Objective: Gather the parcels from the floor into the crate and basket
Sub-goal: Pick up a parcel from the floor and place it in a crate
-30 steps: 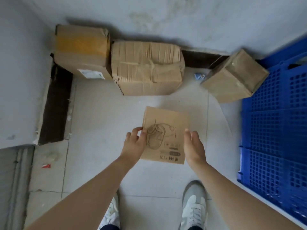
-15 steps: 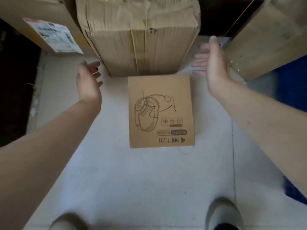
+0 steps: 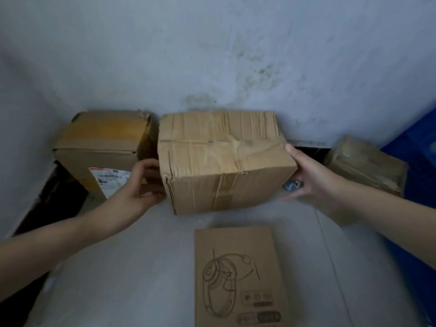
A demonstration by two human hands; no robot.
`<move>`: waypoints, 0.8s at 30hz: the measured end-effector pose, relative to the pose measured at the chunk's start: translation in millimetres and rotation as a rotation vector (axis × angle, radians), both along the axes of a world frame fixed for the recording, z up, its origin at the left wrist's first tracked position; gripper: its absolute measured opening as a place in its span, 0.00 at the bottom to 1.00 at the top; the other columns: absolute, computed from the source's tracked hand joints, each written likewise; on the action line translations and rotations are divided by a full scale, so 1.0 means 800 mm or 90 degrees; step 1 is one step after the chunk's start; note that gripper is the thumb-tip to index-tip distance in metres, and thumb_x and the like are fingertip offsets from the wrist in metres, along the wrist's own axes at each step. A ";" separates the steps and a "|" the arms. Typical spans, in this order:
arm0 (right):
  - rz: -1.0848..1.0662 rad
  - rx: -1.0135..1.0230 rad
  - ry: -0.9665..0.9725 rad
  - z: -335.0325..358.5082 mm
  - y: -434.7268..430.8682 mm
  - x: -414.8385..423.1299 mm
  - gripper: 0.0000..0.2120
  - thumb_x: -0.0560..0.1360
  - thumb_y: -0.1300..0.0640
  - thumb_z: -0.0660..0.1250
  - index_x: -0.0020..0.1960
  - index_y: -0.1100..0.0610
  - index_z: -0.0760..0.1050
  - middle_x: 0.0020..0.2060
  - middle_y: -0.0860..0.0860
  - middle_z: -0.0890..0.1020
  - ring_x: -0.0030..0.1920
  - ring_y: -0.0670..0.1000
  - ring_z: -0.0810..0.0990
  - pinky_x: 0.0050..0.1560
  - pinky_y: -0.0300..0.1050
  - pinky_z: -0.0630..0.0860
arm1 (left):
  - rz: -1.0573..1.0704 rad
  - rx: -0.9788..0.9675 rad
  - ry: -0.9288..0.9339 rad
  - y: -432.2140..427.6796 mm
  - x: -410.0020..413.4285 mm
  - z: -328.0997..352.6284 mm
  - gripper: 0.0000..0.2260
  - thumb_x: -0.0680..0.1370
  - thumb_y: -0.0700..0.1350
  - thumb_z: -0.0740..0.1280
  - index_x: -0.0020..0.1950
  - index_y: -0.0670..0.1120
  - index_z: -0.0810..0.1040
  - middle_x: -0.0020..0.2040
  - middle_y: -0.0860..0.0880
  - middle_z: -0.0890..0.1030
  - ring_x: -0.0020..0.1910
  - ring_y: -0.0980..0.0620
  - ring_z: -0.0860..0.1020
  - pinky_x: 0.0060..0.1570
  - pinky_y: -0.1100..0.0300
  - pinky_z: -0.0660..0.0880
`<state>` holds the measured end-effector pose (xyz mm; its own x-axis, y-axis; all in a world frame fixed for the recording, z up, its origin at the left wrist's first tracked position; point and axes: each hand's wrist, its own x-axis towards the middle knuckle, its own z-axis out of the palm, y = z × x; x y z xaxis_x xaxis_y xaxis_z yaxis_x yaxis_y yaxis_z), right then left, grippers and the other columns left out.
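— Why both hands?
— The crumpled brown taped cardboard box (image 3: 224, 161), on the floor (image 3: 141, 267) at twelve o'clock, looks bulky: left hand (image 3: 144, 185) curls against its nine o'clock side, right hand (image 3: 306, 178) presses flat at three.

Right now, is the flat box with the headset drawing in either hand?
No, the flat box lies on the floor; left hand and right hand touch the taped box.

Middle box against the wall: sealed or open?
Sealed. The middle box has its crumpled top flaps shut, with tape running across them and down the front.
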<state>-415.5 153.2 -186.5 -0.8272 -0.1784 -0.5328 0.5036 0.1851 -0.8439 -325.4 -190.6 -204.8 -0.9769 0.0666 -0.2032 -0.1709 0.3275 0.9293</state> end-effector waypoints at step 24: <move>-0.170 -0.109 0.114 0.017 -0.019 0.057 0.06 0.77 0.61 0.62 0.51 0.54 0.75 0.45 0.51 0.81 0.45 0.48 0.77 0.42 0.44 0.71 | 0.209 0.180 -0.192 0.046 -0.025 0.042 0.19 0.78 0.56 0.61 0.65 0.48 0.73 0.52 0.45 0.81 0.44 0.49 0.82 0.36 0.58 0.76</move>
<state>-369.9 138.3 -172.8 -0.9344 -0.0174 -0.3558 0.3559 -0.0841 -0.9307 -345.6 -153.5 -171.6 -0.8564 -0.1400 -0.4970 -0.4960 -0.0445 0.8672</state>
